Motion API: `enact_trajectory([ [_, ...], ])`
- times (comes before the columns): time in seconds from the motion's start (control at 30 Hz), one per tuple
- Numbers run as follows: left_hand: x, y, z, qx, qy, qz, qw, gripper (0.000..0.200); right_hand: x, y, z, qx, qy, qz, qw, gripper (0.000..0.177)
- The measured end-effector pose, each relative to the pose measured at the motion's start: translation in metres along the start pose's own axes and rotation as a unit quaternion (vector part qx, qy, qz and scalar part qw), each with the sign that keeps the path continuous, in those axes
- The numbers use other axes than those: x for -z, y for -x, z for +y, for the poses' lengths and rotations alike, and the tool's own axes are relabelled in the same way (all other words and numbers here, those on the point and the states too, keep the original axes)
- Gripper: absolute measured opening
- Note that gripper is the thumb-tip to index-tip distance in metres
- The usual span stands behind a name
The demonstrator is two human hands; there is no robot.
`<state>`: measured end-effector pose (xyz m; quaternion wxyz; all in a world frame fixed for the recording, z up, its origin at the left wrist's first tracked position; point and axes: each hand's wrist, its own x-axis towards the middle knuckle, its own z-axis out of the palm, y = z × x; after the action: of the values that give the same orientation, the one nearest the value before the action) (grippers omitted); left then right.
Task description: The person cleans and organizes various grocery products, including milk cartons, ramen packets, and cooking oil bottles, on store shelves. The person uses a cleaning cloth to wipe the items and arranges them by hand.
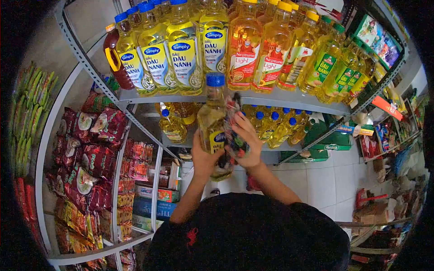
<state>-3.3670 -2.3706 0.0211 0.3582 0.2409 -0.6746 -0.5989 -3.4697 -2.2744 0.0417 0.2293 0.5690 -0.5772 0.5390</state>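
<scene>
Upright in front of the shelf is a cooking oil bottle (pixel 210 118) with a blue cap and a yellow-and-blue Simply label. My left hand (pixel 204 156) is wrapped around its lower left side, thumb across the front. A dark cloth with a red and white pattern (pixel 235 143) is bunched in my right hand (pixel 248 141), pressed against the bottle's right side. Part of the label is hidden by the cloth and my fingers. Behind the held bottle, a row of Simply oil bottles (pixel 183 61) stands on the upper grey metal shelf (pixel 181 98).
Neptune Light bottles (pixel 243 56) and green-capped oil bottles (pixel 323 67) continue the row rightward. Smaller blue-capped bottles (pixel 275 124) stand on the lower shelf. Dark red noodle packets (pixel 97 156) fill a rack on my left. White floor tiles (pixel 320 183) show below, and cardboard boxes (pixel 373 212) lie at right.
</scene>
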Motion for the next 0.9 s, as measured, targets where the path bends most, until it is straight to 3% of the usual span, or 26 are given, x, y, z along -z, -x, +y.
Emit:
enact_trajectory([
  [0.07,-0.009,-0.007,0.006,-0.023,-0.030,0.008,0.999,0.079,-0.003,0.030,0.001,-0.057,-0.019,0.018,0.998,0.058],
  [0.17,-0.029,-0.015,0.020,-0.030,0.147,-0.024,0.988,0.081,0.010,0.050,-0.003,-0.079,-0.016,0.008,0.997,0.063],
  [0.2,-0.036,-0.017,0.019,-0.031,0.146,-0.028,0.988,0.081,0.015,0.052,-0.005,-0.086,-0.016,0.013,0.996,0.064],
  [0.27,-0.051,-0.027,0.014,-0.049,0.046,-0.030,0.997,0.081,0.028,0.061,0.000,-0.071,-0.005,0.022,0.997,0.058],
  [0.33,-0.066,-0.032,0.017,-0.014,0.117,-0.058,0.991,0.080,0.037,0.083,0.006,-0.020,0.073,0.007,0.997,0.052],
  [0.4,-0.073,-0.027,0.053,-0.019,0.292,-0.160,0.943,0.077,0.044,0.092,0.006,0.005,0.097,0.019,0.995,0.049],
  [0.47,-0.074,-0.029,0.041,-0.067,0.257,-0.152,0.952,0.072,0.049,0.089,0.005,-0.009,0.070,0.020,0.997,0.049],
  [0.53,-0.069,-0.025,0.035,0.027,0.346,-0.229,0.909,0.070,0.052,0.068,0.011,-0.013,0.039,0.041,0.998,0.054],
  [0.6,-0.064,-0.017,0.019,0.044,0.374,-0.238,0.895,0.068,0.061,0.028,0.007,-0.118,-0.090,0.110,0.983,0.063],
  [0.67,-0.056,-0.008,0.010,0.178,0.322,-0.248,0.896,0.065,0.074,-0.009,0.001,-0.211,-0.276,0.117,0.931,0.070],
  [0.73,-0.058,0.000,0.017,0.135,0.332,-0.252,0.899,0.063,0.077,-0.025,-0.003,-0.201,-0.345,0.133,0.907,0.072],
  [0.8,-0.057,-0.001,0.028,0.131,0.350,-0.200,0.906,0.061,0.080,-0.027,-0.003,-0.137,-0.195,0.035,0.970,0.071],
  [0.83,-0.055,-0.003,0.028,0.087,0.355,-0.174,0.914,0.051,0.079,-0.021,-0.006,-0.099,-0.152,0.006,0.983,0.072],
  [0.9,-0.050,-0.012,0.039,0.089,0.413,-0.152,0.893,0.045,0.075,0.011,-0.011,-0.117,-0.142,-0.049,0.982,0.072],
])
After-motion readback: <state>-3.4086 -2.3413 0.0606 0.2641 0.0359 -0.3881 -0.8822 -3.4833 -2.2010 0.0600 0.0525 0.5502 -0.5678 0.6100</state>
